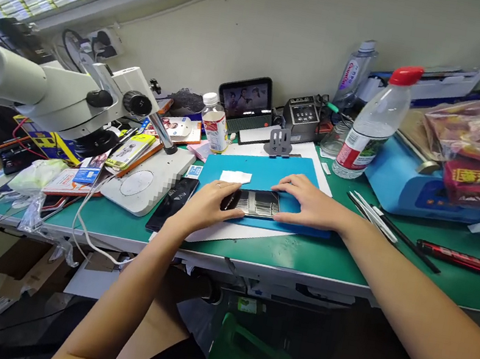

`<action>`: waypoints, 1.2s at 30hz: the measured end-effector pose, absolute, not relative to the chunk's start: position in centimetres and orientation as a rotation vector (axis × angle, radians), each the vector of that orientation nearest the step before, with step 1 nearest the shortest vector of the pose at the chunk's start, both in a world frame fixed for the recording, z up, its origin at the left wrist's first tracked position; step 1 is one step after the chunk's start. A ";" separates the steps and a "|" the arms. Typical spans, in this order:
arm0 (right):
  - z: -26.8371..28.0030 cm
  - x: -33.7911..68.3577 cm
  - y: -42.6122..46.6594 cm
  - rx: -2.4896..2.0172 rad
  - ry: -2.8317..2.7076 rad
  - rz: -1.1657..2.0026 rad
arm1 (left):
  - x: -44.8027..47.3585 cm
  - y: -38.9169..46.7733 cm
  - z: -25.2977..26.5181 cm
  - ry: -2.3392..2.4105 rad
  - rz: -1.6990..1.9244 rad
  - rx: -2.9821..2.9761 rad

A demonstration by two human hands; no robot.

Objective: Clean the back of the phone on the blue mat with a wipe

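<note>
On the blue mat (214,166) lies a black, phone-sized device (258,203) with pale stripes across its middle; I cannot make out whether they are on a screen or bare parts. My left hand (212,202) grips its left end, thumb along the near edge and fingers at the far edge. Its right end is between the thumb and fingers of my right hand (303,202). A small white piece, like folded paper or cloth (235,176), rests just beyond the device. Left of the mat, a dark phone (173,202) lies beside my left wrist.
A microscope (51,90) on a pale base (140,190) stands at the left. Bottles (371,131), a propped screen (245,99) and a control box (301,118) line the back. Right lie thin tools (376,219), a red tube (458,258) and a blue machine (398,176) under packets.
</note>
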State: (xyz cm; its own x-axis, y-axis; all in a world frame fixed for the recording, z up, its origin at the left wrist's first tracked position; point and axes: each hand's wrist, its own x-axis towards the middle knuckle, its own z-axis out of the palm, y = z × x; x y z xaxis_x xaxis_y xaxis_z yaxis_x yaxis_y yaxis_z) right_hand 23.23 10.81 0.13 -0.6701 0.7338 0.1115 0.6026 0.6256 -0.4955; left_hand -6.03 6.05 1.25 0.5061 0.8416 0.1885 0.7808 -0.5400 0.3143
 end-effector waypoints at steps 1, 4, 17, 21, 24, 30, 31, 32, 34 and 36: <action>0.0 23.3 10.8 -1.065 -2.551 0.603 | -6.1 6.1 1.2 1.378 0.469 2.566; -0.1 23.3 10.9 -1.045 -2.559 0.586 | -6.3 6.2 1.1 1.366 0.447 2.574; 0.0 22.9 10.9 -1.082 -2.575 0.577 | -6.4 6.5 1.2 1.424 0.418 2.678; 0.1 22.7 10.8 -1.115 -2.577 0.568 | -7.1 6.6 1.8 1.366 0.387 2.636; 0.2 22.6 10.9 -1.109 -2.585 0.546 | -8.0 6.7 2.3 1.398 0.336 2.558; 0.5 22.5 11.0 -1.108 -2.594 0.540 | -8.4 7.0 2.4 1.407 0.323 2.525; 0.5 22.4 10.9 -1.111 -2.594 0.543 | -8.4 7.0 2.4 1.404 0.329 2.525; 0.6 22.4 10.9 -1.113 -2.593 0.545 | -8.3 7.0 2.3 1.400 0.334 2.526; 0.7 22.3 10.8 -1.116 -2.594 0.552 | -8.2 6.9 2.3 1.388 0.342 2.531; 0.8 22.2 10.7 -1.121 -2.591 0.555 | -8.2 6.8 2.4 1.374 0.344 2.538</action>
